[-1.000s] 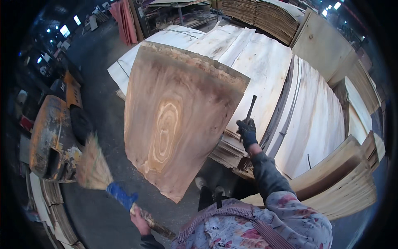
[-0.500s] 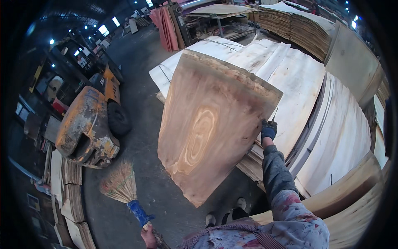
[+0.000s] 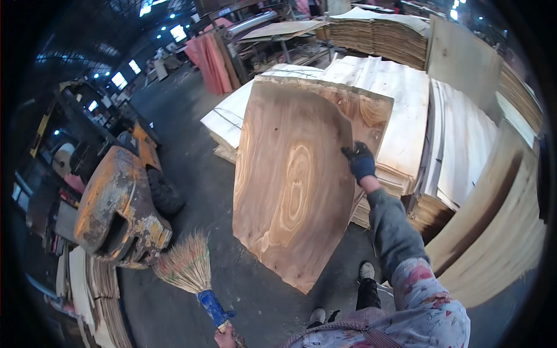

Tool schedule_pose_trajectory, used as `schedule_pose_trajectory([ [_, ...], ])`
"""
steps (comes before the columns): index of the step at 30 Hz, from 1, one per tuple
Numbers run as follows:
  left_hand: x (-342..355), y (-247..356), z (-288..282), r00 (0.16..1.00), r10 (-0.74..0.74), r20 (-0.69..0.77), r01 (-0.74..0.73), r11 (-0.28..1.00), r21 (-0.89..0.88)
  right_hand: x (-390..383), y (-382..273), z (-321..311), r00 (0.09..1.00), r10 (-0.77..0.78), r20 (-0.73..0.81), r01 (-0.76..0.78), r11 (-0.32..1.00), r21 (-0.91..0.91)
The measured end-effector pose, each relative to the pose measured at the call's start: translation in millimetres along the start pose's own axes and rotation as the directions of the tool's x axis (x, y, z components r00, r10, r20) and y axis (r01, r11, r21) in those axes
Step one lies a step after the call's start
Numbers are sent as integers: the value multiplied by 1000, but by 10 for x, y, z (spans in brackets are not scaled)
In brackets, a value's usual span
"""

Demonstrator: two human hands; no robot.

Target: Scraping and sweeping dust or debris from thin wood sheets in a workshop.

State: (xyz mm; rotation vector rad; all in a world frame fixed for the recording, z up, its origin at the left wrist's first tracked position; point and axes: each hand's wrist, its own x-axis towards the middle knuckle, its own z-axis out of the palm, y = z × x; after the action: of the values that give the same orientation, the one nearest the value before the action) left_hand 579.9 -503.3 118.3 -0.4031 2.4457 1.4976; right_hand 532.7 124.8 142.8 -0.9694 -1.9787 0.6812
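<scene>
My left hand (image 3: 225,337), bare, is closed round the handle of a straw broom (image 3: 185,264) with blue wrapping, low at the left of centre. My right hand (image 3: 358,159), in a dark glove, has its fingers apart and touches the right edge of a brown veneer sheet (image 3: 272,191) with an oval grain mark. A second brown sheet (image 3: 374,110) shows behind that edge. Both lie over a stack of pale veneer sheets (image 3: 400,98).
A worn orange forklift (image 3: 122,203) stands left, beside dark floor (image 3: 185,145). Veneer piles are at lower left (image 3: 101,290) and back right (image 3: 374,37). Curved sheets (image 3: 481,214) stand at my right. A rack (image 3: 284,46) and pink cloth (image 3: 212,64) are behind.
The top sheet has shifted, exposing the brown sheet beneath at upper right. The dark strip that was in my right hand no longer shows there. The view has swung.
</scene>
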Motion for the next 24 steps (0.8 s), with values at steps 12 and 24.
schedule_pose_trajectory([
  [12,613,264,357,908,213,360,-148,969,-200,-1811,-1048,-2231,996,46,72,-63,963,263],
  [24,-548,-330,1870,548,446,708,-230,894,-385,-3367,-1804,-4351,984,-176,-22,177,980,93],
])
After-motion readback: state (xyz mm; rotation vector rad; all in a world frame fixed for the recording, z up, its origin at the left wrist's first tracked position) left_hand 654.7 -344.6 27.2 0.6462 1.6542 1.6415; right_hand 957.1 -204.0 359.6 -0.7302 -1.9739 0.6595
